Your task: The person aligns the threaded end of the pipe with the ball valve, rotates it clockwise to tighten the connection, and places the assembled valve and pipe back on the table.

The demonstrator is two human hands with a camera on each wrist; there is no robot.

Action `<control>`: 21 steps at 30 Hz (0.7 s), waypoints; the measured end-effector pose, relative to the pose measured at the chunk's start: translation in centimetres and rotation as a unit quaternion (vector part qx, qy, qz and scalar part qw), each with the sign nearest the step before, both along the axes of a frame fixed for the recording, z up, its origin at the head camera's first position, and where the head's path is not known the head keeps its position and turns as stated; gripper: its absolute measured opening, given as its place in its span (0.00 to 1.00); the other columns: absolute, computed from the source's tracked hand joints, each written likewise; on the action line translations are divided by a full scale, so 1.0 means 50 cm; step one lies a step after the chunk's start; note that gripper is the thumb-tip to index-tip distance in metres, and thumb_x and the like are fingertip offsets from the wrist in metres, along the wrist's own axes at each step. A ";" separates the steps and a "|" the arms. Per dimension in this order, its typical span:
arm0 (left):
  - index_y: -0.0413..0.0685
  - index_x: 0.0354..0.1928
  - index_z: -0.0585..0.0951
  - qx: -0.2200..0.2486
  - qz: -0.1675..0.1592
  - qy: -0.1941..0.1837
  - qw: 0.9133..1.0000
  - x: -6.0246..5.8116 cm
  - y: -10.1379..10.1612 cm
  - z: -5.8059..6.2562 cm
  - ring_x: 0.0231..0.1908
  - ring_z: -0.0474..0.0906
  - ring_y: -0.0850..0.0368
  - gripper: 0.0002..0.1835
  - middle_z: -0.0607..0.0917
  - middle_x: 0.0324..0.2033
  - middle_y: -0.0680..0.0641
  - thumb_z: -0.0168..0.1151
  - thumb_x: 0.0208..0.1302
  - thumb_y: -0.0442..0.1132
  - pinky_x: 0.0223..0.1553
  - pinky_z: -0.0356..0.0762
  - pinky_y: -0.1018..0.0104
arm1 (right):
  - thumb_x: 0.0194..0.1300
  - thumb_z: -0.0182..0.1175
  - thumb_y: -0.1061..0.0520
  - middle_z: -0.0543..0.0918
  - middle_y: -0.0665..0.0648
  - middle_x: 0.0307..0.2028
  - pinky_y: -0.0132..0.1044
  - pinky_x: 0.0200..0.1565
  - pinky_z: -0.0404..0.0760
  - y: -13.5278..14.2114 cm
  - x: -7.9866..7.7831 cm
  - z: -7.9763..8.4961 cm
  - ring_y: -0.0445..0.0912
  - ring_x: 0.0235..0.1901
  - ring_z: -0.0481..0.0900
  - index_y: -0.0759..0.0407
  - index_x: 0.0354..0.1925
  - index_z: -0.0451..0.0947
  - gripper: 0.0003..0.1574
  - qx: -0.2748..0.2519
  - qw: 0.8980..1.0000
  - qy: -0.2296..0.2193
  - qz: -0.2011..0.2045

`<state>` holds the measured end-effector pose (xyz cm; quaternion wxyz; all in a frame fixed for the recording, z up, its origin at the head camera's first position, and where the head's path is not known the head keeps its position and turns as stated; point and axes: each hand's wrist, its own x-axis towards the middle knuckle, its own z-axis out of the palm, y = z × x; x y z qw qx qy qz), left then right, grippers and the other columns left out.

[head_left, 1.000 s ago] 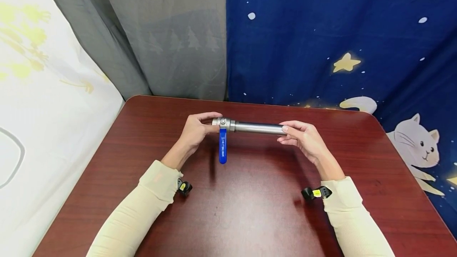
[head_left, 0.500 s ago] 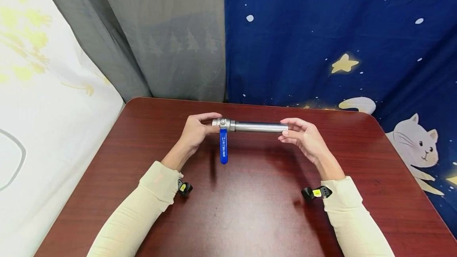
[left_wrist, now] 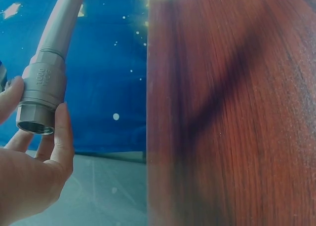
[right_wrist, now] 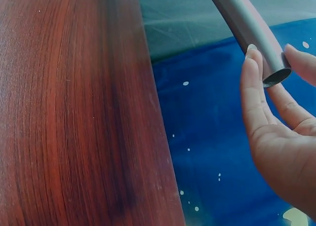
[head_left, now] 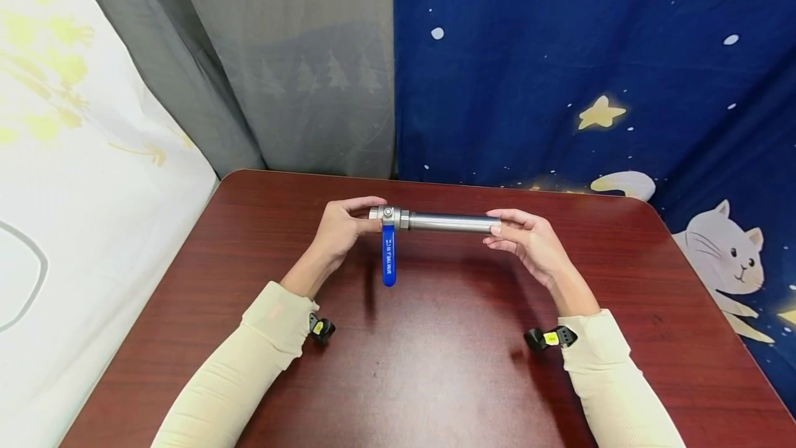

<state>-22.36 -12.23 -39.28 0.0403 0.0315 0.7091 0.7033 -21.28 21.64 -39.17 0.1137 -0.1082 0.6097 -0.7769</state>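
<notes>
Long cream sleeves (head_left: 230,372) with wide cuffs (head_left: 280,313) are worn, plus chunky black wrist cams (head_left: 322,330), each tagged with a little yellow sticker (head_left: 551,339).

Mid-frame, the pipe (head_left: 450,222) is smooth, softly shining metal; the valve body (left_wrist: 45,83) looks like duller, matt metal, its lever (head_left: 388,258) smooth, plastic-like blue. Below, the surface (head_left: 410,372) shows glossy wood grain. Up top, the blue curtain (head_left: 516,68) and grey curtain (head_left: 311,33) are matt cloth
</notes>
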 end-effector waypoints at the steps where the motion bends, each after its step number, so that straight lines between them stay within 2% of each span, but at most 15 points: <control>1: 0.41 0.51 0.84 -0.001 0.000 0.001 1.000 0.000 0.000 0.000 0.40 0.79 0.55 0.21 0.85 0.44 0.44 0.70 0.52 0.27 0.42 0.79 0.58 | 0.62 0.60 0.71 0.84 0.57 0.38 0.40 0.41 0.84 0.000 0.000 0.000 0.50 0.33 0.87 0.73 0.56 0.73 0.22 -0.002 1.000 0.000 0.002; 4: 0.42 0.50 0.84 -0.004 0.000 0.003 1.000 0.000 0.000 -0.001 0.40 0.78 0.55 0.20 0.85 0.44 0.44 0.70 0.52 0.27 0.41 0.79 0.59 | 0.59 0.60 0.75 0.82 0.58 0.38 0.41 0.42 0.84 0.000 0.001 -0.001 0.51 0.34 0.87 0.70 0.55 0.74 0.24 0.000 1.000 0.006 0.003; 9: 0.43 0.49 0.85 -0.007 0.001 0.001 1.000 0.000 -0.001 -0.004 0.39 0.79 0.55 0.20 0.85 0.42 0.44 0.70 0.51 0.27 0.42 0.79 0.60 | 0.59 0.60 0.74 0.80 0.57 0.37 0.43 0.42 0.84 -0.001 0.001 -0.003 0.50 0.33 0.87 0.69 0.54 0.75 0.23 0.014 1.000 0.014 0.001; 15: 0.42 0.50 0.84 -0.005 -0.001 0.009 1.000 -0.001 -0.002 -0.005 0.40 0.78 0.54 0.21 0.85 0.44 0.44 0.70 0.51 0.27 0.39 0.78 0.63 | 0.65 0.60 0.66 0.83 0.57 0.36 0.39 0.38 0.85 -0.002 -0.001 -0.004 0.49 0.30 0.86 0.70 0.54 0.75 0.18 0.011 1.000 0.008 -0.008; 18: 0.43 0.50 0.84 -0.005 -0.002 0.011 1.000 0.000 -0.002 -0.004 0.40 0.78 0.54 0.21 0.84 0.45 0.43 0.70 0.51 0.27 0.41 0.78 0.61 | 0.66 0.60 0.64 0.84 0.56 0.38 0.38 0.37 0.85 -0.004 -0.001 -0.003 0.48 0.29 0.86 0.70 0.54 0.75 0.19 0.014 1.000 0.006 -0.010; 21: 0.44 0.50 0.85 -0.008 -0.001 0.012 1.000 0.000 -0.003 -0.005 0.40 0.78 0.54 0.21 0.84 0.46 0.43 0.70 0.51 0.27 0.42 0.78 0.57 | 0.65 0.60 0.67 0.84 0.56 0.38 0.38 0.38 0.85 -0.005 -0.001 -0.002 0.48 0.29 0.86 0.70 0.53 0.75 0.18 0.010 1.000 0.006 -0.007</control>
